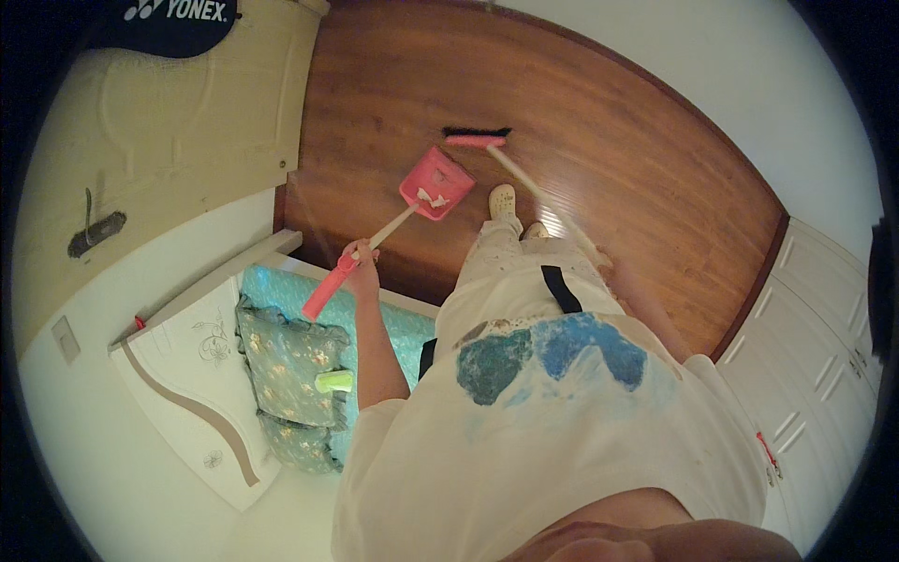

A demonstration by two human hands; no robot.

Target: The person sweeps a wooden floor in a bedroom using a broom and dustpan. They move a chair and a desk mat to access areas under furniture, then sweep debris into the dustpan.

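My left hand (362, 263) grips the handle of a pink long-handled dustpan (439, 175) near its pink plastic grip (326, 291). White scraps (430, 199), possibly crumpled paper, lie in the pan towards its handle side. My right hand (609, 267), blurred beside my right thigh, is closed around the pale stick of a broom (530, 183). The pink broom head (475, 141) with black bristles is on the wooden floor (618, 154), just beyond the pan and apart from it.
To my left stands a bed with a white headboard (189, 372), a turquoise sheet (281, 288) and ruffled floral pillows (291, 365). A yellowish door (232, 119) with a dark Yonex cap (175, 31) is at upper left. White cabinets (793, 337) line the right side.
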